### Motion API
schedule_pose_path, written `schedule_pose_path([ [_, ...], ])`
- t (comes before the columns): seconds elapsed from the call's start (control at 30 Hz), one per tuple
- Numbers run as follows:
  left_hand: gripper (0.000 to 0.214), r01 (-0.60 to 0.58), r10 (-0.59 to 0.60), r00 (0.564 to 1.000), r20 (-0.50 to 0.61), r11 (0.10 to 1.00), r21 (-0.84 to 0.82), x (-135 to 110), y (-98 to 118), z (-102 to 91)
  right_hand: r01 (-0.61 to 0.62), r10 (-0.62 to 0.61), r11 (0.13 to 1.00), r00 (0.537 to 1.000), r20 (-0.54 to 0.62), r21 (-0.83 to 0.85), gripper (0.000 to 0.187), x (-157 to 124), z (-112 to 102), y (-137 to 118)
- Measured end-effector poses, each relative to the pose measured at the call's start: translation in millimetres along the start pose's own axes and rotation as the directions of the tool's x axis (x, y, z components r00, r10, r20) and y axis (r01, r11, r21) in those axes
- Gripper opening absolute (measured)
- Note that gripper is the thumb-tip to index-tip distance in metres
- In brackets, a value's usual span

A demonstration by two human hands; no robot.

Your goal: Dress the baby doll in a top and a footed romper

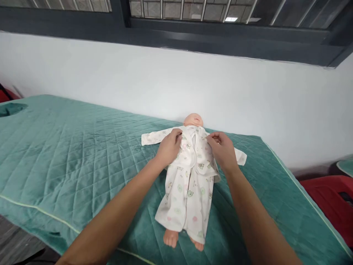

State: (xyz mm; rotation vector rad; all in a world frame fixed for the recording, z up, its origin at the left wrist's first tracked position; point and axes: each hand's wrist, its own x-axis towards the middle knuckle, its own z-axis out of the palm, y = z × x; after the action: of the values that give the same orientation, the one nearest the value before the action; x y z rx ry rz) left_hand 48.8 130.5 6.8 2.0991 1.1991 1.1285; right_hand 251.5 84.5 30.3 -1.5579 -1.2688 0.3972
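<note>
A baby doll lies on its back on a green quilted bed, head toward the wall, bare feet toward me. It wears a white printed romper with both sleeves spread out sideways. My left hand pinches the left front flap of the romper at the doll's chest. My right hand grips the right front flap at the same height. The two flaps meet between my hands near the collar.
A white wall rises right behind the bed, under a dark window frame. A red object stands beside the bed at the right. The bed's front edge with pale piping runs along the lower left.
</note>
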Motion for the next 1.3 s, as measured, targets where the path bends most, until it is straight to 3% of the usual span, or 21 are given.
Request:
schedule_pose_path([
  [0.17, 0.026, 0.002, -0.002, 0.995, 0.098, 1.0, 0.0, 56.8, 6.4, 10.3, -0.007, 0.01, 0.981, 1.0, 0.018, -0.193, 0.022, 37.8, 37.5, 1.9],
  [0.37, 0.018, 0.157, -0.142, 0.983, 0.115, 0.979, -0.129, 90.7, 4.5, 25.0, -0.088, 0.115, 0.962, 0.989, 0.095, -0.257, 0.029, 39.1, 44.9, 7.8],
  [0.5, 0.018, 0.149, -0.132, 0.983, 0.127, 0.98, -0.134, 90.3, 0.1, 32.7, -0.116, 0.147, 0.956, 0.984, 0.098, -0.268, 0.019, 41.8, 45.4, 9.1],
  [0.67, 0.018, 0.142, -0.14, 0.985, 0.1, 0.99, -0.012, 86.1, 0.5, 32.3, -0.104, 0.114, 0.974, 0.993, 0.041, -0.203, 0.011, 45.1, 46.4, 10.7],
  [0.9, 0.006, 0.149, -0.128, 0.985, 0.113, 0.966, -0.212, 85.1, -4.4, 33.7, -0.097, 0.087, 0.974, 0.995, 0.057, 0.205, 0.017, 48.1, 43.9, 8.2],
  [1.13, 0.009, 0.026, -0.036, 0.999, -0.033, 0.961, -0.276, 81.6, -3.9, 40.9, -0.021, 0.011, 0.97, 0.999, 0.043, 0.244, 0.023, 49.7, 48.5, 15.7],
  [1.3, 0.01, 0.014, -0.019, 1.0, -0.013, 0.961, -0.275, 79.1, 0.6, 43.0, 0.02, -0.02, 0.971, 1.0, 0.0, 0.239, 0.024, 47.6, 49.4, 16.7],
])
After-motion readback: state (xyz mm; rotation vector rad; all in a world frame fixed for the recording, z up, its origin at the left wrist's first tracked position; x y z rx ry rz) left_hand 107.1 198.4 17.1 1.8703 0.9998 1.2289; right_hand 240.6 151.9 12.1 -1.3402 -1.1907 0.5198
